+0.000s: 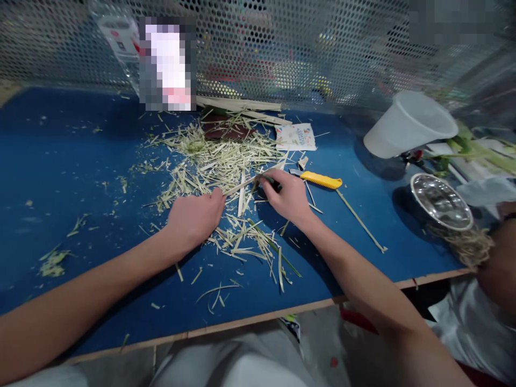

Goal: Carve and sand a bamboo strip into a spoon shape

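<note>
My left hand [195, 217] rests on the blue table [80, 177] with its fingers closed over one end of a pale leaf strip [242, 185]. My right hand [286, 196] is curled round a small dark-handled tool [272, 184], whose tip meets the strip's other end. A heap of pale green strip cuttings [217, 161] lies just beyond and below both hands. A yellow-handled knife [320, 180] lies on the table to the right of my right hand.
A perforated metal screen [282, 54] closes the table's far side. A tipped white plastic cup [407, 126], a shiny metal bowl [441, 201] and green leaves [479, 150] sit at the right. Another person's arm [502, 258] shows at the right edge. A printed wrapper [295, 137] lies behind.
</note>
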The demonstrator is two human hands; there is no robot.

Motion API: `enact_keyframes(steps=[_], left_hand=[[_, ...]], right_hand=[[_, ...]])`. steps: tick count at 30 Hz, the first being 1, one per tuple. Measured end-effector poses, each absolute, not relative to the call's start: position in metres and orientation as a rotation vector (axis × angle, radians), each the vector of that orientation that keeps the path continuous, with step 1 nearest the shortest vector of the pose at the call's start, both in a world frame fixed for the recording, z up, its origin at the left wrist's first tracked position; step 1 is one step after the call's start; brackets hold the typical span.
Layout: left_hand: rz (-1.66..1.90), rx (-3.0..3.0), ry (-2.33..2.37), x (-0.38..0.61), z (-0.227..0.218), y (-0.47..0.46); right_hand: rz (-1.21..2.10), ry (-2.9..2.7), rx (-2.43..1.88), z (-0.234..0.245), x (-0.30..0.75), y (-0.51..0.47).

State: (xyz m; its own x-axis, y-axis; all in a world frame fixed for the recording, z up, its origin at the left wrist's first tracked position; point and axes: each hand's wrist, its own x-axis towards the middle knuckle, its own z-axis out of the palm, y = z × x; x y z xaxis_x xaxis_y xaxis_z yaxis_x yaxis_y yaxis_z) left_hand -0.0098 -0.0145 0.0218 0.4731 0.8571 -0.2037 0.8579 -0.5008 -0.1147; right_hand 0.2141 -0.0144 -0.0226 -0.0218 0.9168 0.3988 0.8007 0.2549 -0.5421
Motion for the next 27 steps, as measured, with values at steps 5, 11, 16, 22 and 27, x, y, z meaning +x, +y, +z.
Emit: enact_keyframes(steps=[5,11,16,22,27], left_hand=[[-0.358,2.692,1.557,-0.0106,0.0201,-0.0141],[-0.361,2.68,1.58,-0.01,0.0206,-0.0152],[-0.358,2.665,1.576,-0.0092,0.0234,-0.0163],[-0.356,2.66,1.579,-0.0093,0.0237,-0.016],[-0.358,2.681,1.549,-0.0102,0.023,-0.0152]], right_hand=[[0.074,-1.78,-1.648,-0.0226,0.2164,-0.0127],[0.132,-1.871,-1.57,-0.024,0.2148,-0.0126],[0.044,-1.826,-1.602,-0.0242,0.2152,-0.0105],[0.103,-1.856,-1.592,-0.0244,0.2131,-0.0111],[0.001,-1.849,-1.638,-0.026,0.2145,-0.0079]])
